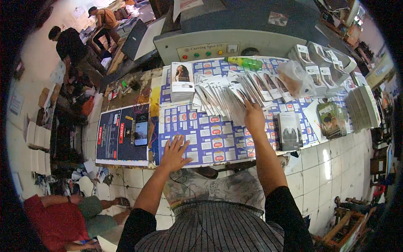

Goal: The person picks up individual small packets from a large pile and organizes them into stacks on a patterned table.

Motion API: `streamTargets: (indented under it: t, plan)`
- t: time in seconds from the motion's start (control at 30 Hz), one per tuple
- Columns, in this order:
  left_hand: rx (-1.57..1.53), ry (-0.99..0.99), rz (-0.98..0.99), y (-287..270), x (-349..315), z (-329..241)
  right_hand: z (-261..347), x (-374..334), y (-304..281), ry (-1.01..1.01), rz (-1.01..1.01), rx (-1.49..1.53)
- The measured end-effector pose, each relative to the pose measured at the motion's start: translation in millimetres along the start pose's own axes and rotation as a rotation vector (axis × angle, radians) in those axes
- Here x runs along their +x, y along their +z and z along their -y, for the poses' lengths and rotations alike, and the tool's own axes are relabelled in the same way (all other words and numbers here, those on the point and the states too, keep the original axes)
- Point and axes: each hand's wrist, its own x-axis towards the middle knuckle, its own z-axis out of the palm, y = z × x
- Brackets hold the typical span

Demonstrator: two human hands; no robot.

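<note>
My left hand (174, 155) lies flat near the front edge of the table, fingers spread on a blue printed sheet (197, 134). It holds nothing. My right hand (254, 119) reaches onto a fanned-out spread of printed cards (218, 94), fingers stretched out and touching them. The cards are whitish with photos of long-haired heads, overlapping in a row from the middle to the right. A neat stack of the same cards (182, 80) stands at the left end of the spread. My right hand hides the cards beneath it.
A phone (141, 133) lies on a dark sheet at left. A green bottle (247, 63), a clear plastic bag (296, 79), bundled card stacks (319, 80), a grey-pictured stack (289, 130) and green-covered packs (331, 119) surround the spread. A machine panel (208, 51) rises behind. Other people are at left.
</note>
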Motion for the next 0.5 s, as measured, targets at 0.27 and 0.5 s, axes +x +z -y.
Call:
streamTargets:
  t: [0.27,0.5]
  plan:
    - [-0.013,0.018,-0.019,-0.2,1.6,-3.0,-12.0,-0.1,-10.6,0.073,-0.069,-0.044]
    - [-0.021,0.005,-0.032,5.0,1.9,3.8,-98.0,-90.8,-62.0,0.46,-0.088,-0.478]
